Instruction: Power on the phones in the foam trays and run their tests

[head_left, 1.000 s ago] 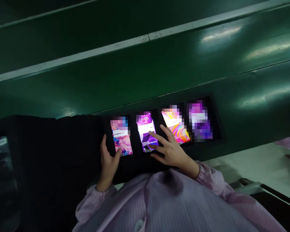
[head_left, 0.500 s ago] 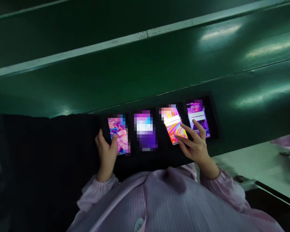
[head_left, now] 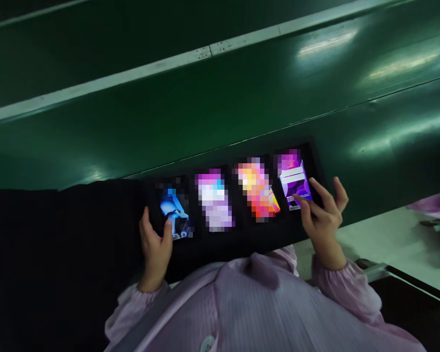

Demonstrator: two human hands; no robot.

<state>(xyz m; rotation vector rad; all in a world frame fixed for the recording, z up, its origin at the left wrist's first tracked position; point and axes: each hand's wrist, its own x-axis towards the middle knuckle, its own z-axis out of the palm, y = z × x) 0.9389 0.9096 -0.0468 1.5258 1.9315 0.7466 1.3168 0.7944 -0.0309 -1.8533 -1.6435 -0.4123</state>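
Several phones with lit screens lie in a row in a black tray. My left hand holds the tray's left end, fingers outside the edge and thumb at the lower left of the leftmost phone, whose screen is blue and black. My right hand has its fingers spread at the rightmost phone, one fingertip over the lower part of its purple screen. Between them are a phone with a pink and white screen and a phone with an orange and red screen. Parts of the screens are blurred out.
The tray rests on a green worktop with a pale strip farther back. Dark cloth or shadow covers the left side. On the right, a dark chair-like object stands on the pale floor, near a pink sleeve.
My right hand has moved right, from the orange phone to the rightmost phone. The leftmost screen has changed from pink to blue and black. My left hand stays at the tray's end.
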